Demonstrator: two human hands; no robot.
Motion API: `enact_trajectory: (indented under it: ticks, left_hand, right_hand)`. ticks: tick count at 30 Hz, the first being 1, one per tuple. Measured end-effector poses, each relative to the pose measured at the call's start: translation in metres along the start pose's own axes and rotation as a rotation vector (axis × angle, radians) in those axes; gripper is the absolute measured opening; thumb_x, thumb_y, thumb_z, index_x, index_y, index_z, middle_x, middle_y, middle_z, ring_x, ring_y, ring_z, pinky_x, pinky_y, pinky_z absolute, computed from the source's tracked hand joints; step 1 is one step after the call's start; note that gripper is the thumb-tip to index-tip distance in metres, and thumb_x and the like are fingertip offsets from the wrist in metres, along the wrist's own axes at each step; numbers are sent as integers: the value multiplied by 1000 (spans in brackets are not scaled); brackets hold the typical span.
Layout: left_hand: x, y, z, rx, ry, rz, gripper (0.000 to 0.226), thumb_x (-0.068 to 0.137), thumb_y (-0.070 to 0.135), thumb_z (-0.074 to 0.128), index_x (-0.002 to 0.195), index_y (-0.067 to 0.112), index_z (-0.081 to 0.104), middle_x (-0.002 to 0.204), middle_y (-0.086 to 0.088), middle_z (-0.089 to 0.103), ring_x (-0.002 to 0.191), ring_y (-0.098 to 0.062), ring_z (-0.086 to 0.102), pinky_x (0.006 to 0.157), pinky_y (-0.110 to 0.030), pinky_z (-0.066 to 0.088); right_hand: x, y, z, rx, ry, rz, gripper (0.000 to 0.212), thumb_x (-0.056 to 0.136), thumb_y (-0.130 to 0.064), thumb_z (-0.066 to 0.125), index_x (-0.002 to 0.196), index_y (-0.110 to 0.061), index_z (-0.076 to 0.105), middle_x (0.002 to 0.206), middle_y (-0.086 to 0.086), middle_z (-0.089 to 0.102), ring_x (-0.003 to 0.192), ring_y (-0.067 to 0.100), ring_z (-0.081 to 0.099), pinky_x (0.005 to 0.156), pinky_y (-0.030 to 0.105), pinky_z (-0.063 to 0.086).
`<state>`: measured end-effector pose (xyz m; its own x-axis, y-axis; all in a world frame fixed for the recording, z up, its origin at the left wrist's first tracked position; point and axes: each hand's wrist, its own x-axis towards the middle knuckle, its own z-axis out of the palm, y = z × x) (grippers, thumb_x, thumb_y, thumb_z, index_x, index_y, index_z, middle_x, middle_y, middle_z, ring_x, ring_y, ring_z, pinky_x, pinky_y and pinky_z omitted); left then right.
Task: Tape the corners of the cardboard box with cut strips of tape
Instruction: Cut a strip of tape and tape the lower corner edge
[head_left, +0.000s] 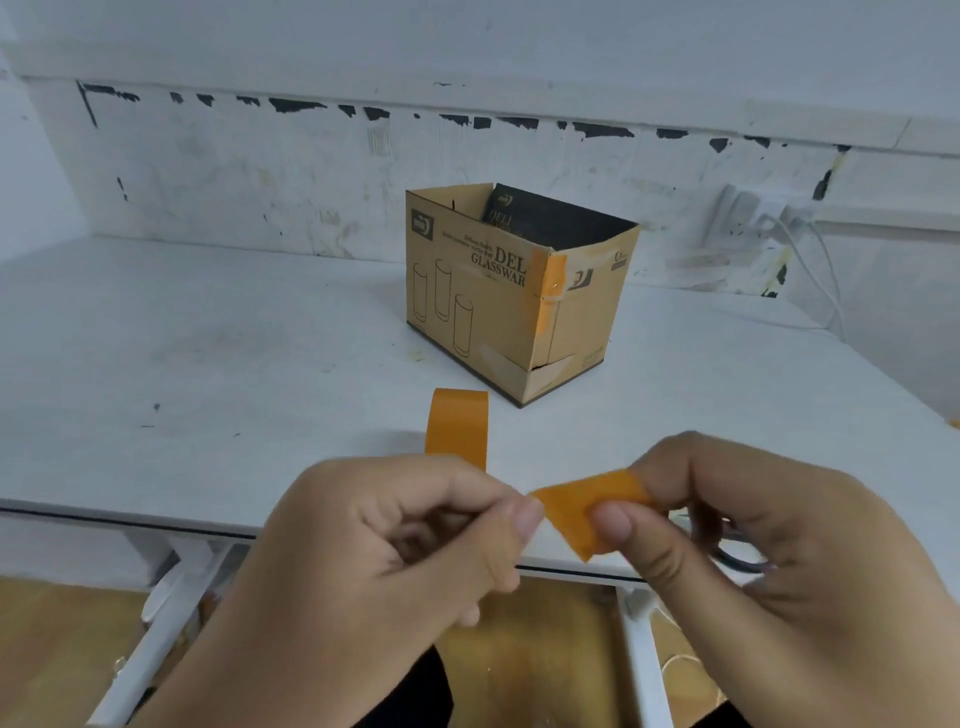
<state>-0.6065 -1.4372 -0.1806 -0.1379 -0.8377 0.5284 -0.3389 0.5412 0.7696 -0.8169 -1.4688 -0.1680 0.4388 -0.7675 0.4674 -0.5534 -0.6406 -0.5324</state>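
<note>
An open brown cardboard box (483, 306) printed with glasses stands on the white table (208, 364). Orange tape pieces (550, 291) cover the upper part of its near corner. A roll of orange tape (457, 428) stands on edge just behind my left hand (395, 551). Below the table's front edge, both hands hold a short cut strip of orange tape (592, 506). My left thumb and finger pinch its left tip. My right hand (743, 525) pinches its right part, with the thumb on top.
A scuffed white wall runs behind the table. A power socket with white cables (779, 223) sits at the back right. A dark scissors-like handle (737, 556) shows under my right hand. White table legs (156, 639) and a wooden floor lie below.
</note>
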Motion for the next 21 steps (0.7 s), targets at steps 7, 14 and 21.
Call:
enact_trajectory:
  ticks: [7, 14, 21]
  left_hand:
    - [39, -19, -39, 113, 217, 106, 13, 86, 45, 60, 84, 38, 70, 57, 12, 63, 42, -3, 55, 45, -6, 41]
    - [102, -76, -41, 331, 145, 24, 27, 82, 38, 64, 107, 47, 56, 90, 20, 61, 74, -3, 58, 62, -21, 45]
    - [161, -118, -11, 683, -113, 134, 113, 67, 54, 76, 147, 44, -3, 147, 23, 9, 92, -5, 54, 70, -21, 44]
  right_hand:
    - [11, 17, -36, -101, 117, -86, 20, 91, -56, 48, 91, -45, 65, 93, -13, 68, 76, 13, 59, 53, 21, 48]
    - [20, 44, -32, -84, 86, 39, 14, 83, -48, 53, 92, -41, 61, 97, -19, 65, 92, 0, 55, 72, 3, 38]
    - [67, 94, -5, -165, 225, 39, 52, 79, -33, 71, 124, -22, 49, 121, -15, 53, 110, -2, 48, 93, 8, 37]
